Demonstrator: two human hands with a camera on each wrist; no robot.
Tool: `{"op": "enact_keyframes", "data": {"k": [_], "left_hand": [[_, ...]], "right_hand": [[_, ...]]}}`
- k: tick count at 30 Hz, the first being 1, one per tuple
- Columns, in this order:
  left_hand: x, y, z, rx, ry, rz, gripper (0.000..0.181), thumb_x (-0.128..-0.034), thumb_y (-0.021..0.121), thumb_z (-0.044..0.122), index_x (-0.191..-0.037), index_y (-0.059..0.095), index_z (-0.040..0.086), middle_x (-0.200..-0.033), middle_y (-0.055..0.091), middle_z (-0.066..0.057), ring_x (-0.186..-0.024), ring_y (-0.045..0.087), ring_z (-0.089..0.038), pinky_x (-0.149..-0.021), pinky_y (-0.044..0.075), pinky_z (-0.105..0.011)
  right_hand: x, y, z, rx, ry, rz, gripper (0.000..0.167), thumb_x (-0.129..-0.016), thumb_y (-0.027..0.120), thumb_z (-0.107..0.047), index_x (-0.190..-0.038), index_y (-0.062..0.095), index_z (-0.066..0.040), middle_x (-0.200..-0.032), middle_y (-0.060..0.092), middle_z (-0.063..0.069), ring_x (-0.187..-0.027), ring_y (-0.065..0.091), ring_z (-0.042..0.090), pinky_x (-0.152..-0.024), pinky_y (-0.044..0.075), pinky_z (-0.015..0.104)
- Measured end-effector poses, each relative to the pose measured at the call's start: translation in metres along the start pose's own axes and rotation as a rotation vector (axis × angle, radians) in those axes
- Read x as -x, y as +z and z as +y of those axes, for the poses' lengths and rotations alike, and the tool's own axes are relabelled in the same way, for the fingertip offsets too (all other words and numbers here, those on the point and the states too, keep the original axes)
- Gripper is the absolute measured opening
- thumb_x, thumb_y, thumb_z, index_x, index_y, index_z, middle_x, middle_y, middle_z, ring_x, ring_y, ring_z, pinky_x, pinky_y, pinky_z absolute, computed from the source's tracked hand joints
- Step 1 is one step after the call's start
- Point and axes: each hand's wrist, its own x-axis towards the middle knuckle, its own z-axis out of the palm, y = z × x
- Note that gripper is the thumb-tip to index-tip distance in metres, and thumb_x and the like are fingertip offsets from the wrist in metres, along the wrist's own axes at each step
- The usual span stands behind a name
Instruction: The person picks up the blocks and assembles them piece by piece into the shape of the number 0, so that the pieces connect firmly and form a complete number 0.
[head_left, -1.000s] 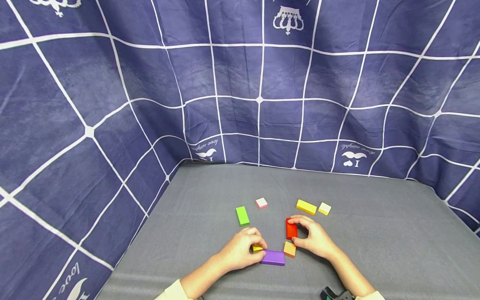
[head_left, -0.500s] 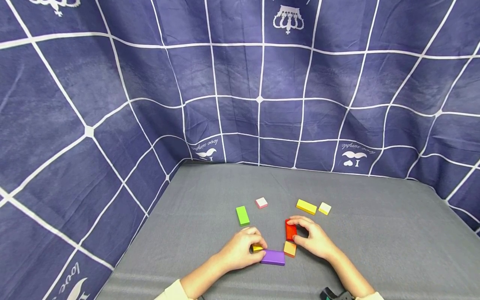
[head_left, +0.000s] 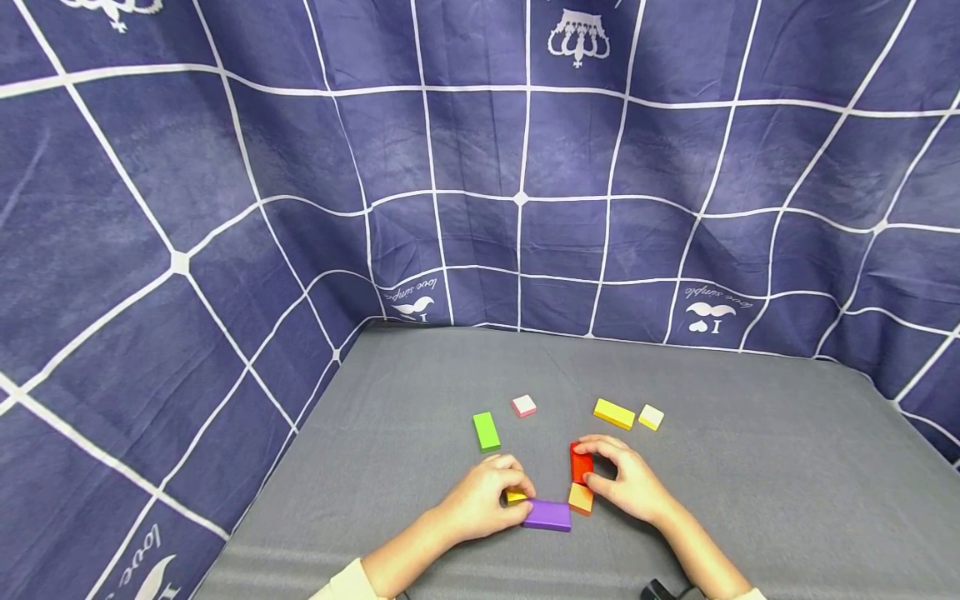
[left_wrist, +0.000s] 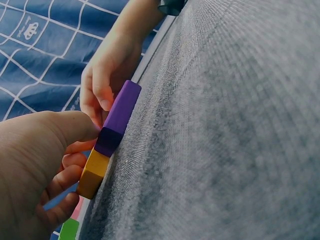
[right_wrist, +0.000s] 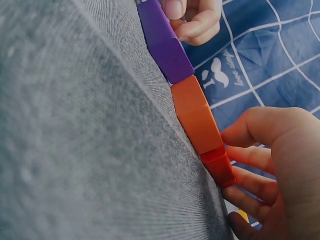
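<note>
My left hand (head_left: 483, 498) curls around a small amber block (head_left: 515, 495). Its thumb touches the left end of a purple block (head_left: 547, 516), which the left wrist view shows end to end with the amber block (left_wrist: 93, 172). The right hand (head_left: 630, 479) pinches a red rectangular block (head_left: 582, 463) between thumb and fingers. Against the red block's near end lies an orange block (head_left: 581, 498), to the right of the purple one. In the right wrist view, the orange block (right_wrist: 196, 115) sits between the purple block (right_wrist: 167, 45) and the red block (right_wrist: 218, 167).
Farther back on the grey cloth surface (head_left: 420, 375) lie a green block (head_left: 486, 432), a small pink-sided block with a white top (head_left: 523, 406), a yellow bar (head_left: 614, 414) and a pale yellow block (head_left: 651, 417). A blue gridded curtain (head_left: 480, 233) borders the back and left.
My right hand has slid the red block a short way toward me, closing its gap to the orange block. The left hand and the other blocks look still.
</note>
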Motion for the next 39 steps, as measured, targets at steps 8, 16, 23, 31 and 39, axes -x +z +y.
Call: {"op": "enact_keyframes", "data": {"k": [8, 16, 23, 31, 39], "left_hand": [[0.001, 0.0, -0.001, -0.005, 0.01, 0.006, 0.01, -0.0765, 0.076, 0.014, -0.085, 0.073, 0.016, -0.085, 0.058, 0.01, -0.082, 0.05, -0.002, -0.075, 0.039, -0.015], [0.001, 0.001, -0.001, -0.003, 0.001, 0.003, 0.01, -0.0765, 0.076, 0.014, -0.086, 0.073, 0.016, -0.085, 0.057, 0.01, -0.082, 0.05, -0.002, -0.075, 0.039, -0.014], [0.001, 0.001, 0.001, 0.002, -0.002, 0.005, 0.01, -0.0765, 0.076, 0.013, -0.085, 0.073, 0.015, -0.085, 0.057, 0.009, -0.082, 0.05, -0.003, -0.075, 0.039, -0.013], [0.001, 0.001, 0.0, -0.004, 0.011, 0.015, 0.01, -0.0759, 0.076, 0.014, -0.086, 0.073, 0.016, -0.085, 0.058, 0.008, -0.081, 0.05, -0.003, -0.075, 0.039, -0.014], [0.0, 0.002, -0.001, -0.005, 0.01, 0.008, 0.01, -0.0762, 0.075, 0.014, -0.085, 0.073, 0.016, -0.085, 0.058, 0.009, -0.081, 0.05, -0.002, -0.074, 0.039, -0.014]], "right_hand": [[0.002, 0.002, -0.001, 0.001, 0.018, -0.009, 0.037, -0.072, 0.074, 0.003, -0.107, 0.069, -0.008, -0.116, 0.065, 0.008, -0.109, 0.058, 0.024, -0.095, 0.035, 0.014], [0.007, 0.003, -0.007, -0.028, 0.068, 0.041, 0.037, -0.074, 0.076, 0.0, -0.11, 0.069, -0.007, -0.12, 0.062, 0.014, -0.111, 0.057, 0.027, -0.095, 0.034, 0.012], [0.015, 0.004, -0.016, -0.001, 0.132, 0.066, 0.036, -0.074, 0.081, -0.009, -0.108, 0.07, -0.011, -0.124, 0.059, 0.013, -0.112, 0.056, 0.03, -0.095, 0.033, 0.011], [0.02, 0.006, -0.017, 0.014, 0.109, 0.076, 0.036, -0.072, 0.084, -0.011, -0.105, 0.07, -0.016, -0.123, 0.059, 0.009, -0.109, 0.057, 0.025, -0.093, 0.033, 0.01], [0.021, 0.007, -0.017, -0.023, 0.098, 0.078, 0.038, -0.072, 0.086, -0.012, -0.105, 0.069, -0.018, -0.123, 0.059, 0.007, -0.106, 0.058, 0.022, -0.092, 0.037, 0.014]]}}
